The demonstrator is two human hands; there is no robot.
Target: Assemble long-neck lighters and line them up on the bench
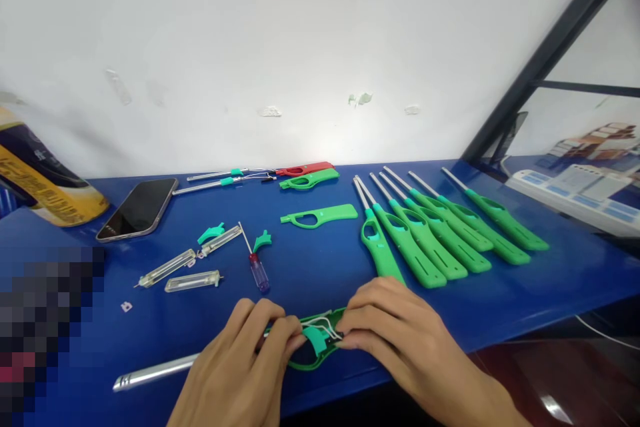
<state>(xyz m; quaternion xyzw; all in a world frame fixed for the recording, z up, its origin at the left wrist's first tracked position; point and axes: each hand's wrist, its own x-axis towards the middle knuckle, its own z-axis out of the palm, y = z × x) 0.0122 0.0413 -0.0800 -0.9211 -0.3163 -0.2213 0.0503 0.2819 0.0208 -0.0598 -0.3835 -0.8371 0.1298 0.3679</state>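
Shell: I see the green shell [305, 366] lying open side up at the near edge of the blue table [320, 273], under both hands; it looks light, smooth and thin, so I'd hold it by its outer rims.
Left hand [240, 360]: fingers closed on the shell's tube end.
Right hand [405, 327]: fingers bunched shut on the handle end, beside a small dark piece [339, 336]; I can't tell whether they grip that too.
Trigger: the teal trigger [316, 339] seems stiff but loose; I'd pinch its sides.
Wires: the white wires [327, 325] look soft and easily snagged; I'd avoid pulling them.
Tube: the metal tube [157, 372] looks rigid, perhaps slippery; I'd support its shaft.
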